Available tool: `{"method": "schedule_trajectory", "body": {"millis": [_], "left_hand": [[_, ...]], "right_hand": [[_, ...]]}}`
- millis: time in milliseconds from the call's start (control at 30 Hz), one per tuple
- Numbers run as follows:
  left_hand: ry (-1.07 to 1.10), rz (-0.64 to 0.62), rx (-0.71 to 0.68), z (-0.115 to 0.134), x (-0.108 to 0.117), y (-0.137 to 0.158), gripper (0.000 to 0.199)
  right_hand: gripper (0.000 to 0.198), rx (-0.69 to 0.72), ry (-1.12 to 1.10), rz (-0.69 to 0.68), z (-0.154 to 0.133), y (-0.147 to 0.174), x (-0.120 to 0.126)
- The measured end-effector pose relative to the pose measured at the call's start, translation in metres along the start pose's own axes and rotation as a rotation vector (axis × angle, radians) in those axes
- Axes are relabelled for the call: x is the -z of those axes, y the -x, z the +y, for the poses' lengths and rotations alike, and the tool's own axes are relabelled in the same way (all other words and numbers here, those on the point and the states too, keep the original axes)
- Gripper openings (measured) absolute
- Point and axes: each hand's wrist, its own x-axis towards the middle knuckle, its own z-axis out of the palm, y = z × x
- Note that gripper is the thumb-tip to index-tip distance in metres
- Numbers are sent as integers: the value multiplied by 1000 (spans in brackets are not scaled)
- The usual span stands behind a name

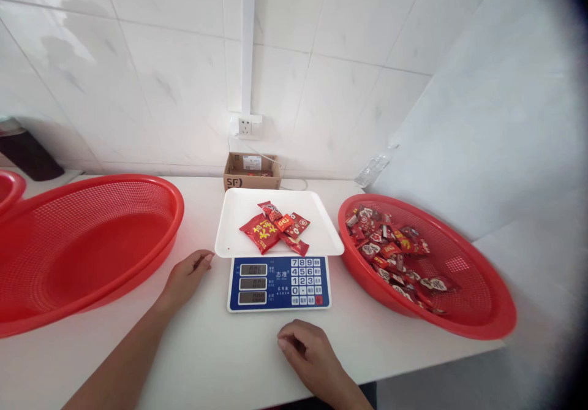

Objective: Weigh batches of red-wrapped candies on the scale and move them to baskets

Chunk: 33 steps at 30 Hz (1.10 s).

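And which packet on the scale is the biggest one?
The red packet with large yellow characters, the leftmost on the white weighing pan. It shows more surface than any of the other four packets there.

Packets [261, 238] are wrapped in glossy, creased film. The scale's tray [321, 229] is moulded in smooth plastic. The left basket [105, 260] and right basket [466, 275] are formed of shiny plastic, pierced into mesh. The box [257, 182] is made of matt cardboard; the wall [179, 85] is faced with glossy tiles, the counter [215, 349] finished smooth.
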Motion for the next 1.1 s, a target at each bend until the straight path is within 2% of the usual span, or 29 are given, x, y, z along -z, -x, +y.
{"method": "schedule_trajectory", "body": {"millis": [167,267,367,433,533,633,733,833,1100], "left_hand": [[11,10,15,-2,-1,0,36],[34,163,21,1,2,8,38],[62,393,-117,23,8,19,38],[5,422,-305,51,9,24,35],[-224,285,-635,100,1,16,32],[-440,118,-805,141,-16,-7,35],[-619,-51,-767,162,-34,-33,38],[-709,-159,-702,170,-45,-49,40],[-789,-191,-651,174,-52,-50,33]], "right_hand": [[17,-5,11,2,0,-1,0],[18,-5,12,14,0,-1,-2],[18,-1,8,23,1,-1,-3],[17,3,-7,21,1,-1,-2],[17,4,-28,18,0,-1,-1],[18,-2,-48,25,0,0,-1],[19,22,-62,40,4,2,-2],[18,62,-62,65,8,4,-4],[16,88,-69,68,10,5,-5]]}}
